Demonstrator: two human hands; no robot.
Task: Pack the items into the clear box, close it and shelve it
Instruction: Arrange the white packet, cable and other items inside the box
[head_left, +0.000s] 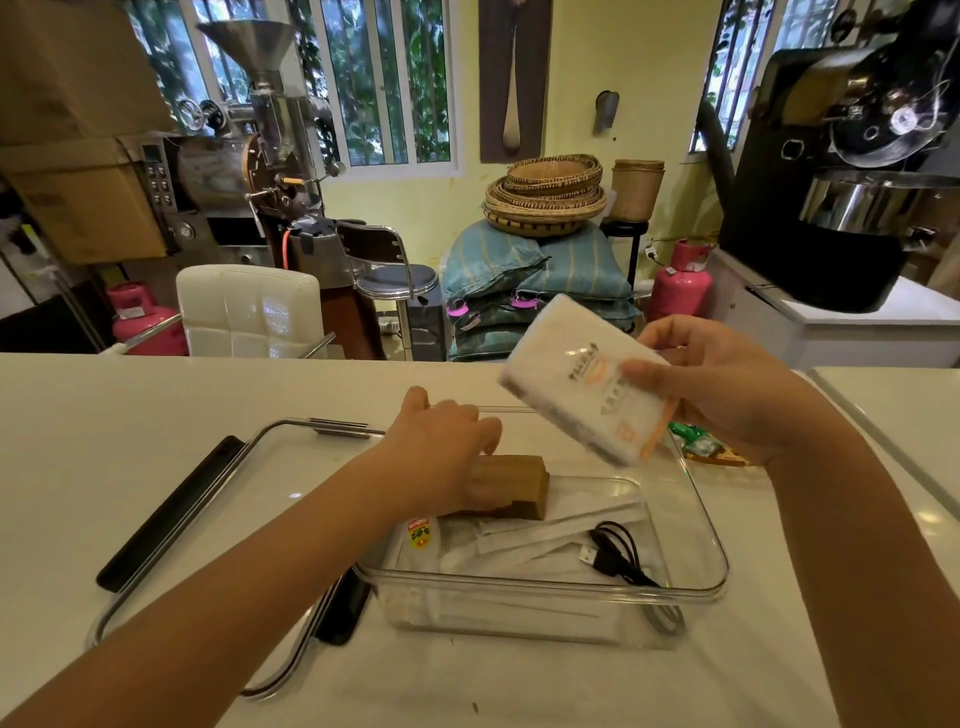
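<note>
Hovering above the far right corner of the clear box (545, 587), the tissue pack (584, 379) is pinched in the right hand (727, 384) — thumb on its printed face, fingers behind. Its long axis tilts down toward the box interior, so a short drop down and toward the person should seat it. The left hand (441, 441) is inside the box, fingers curled over the brown block (511, 486) at the far wall; whether it truly grips I cannot tell. A black USB cable (615, 556), a glue tube (421, 538) and white wrapped sticks already lie inside — the lid (218, 519) waits on the worktop (104, 441), left.
</note>
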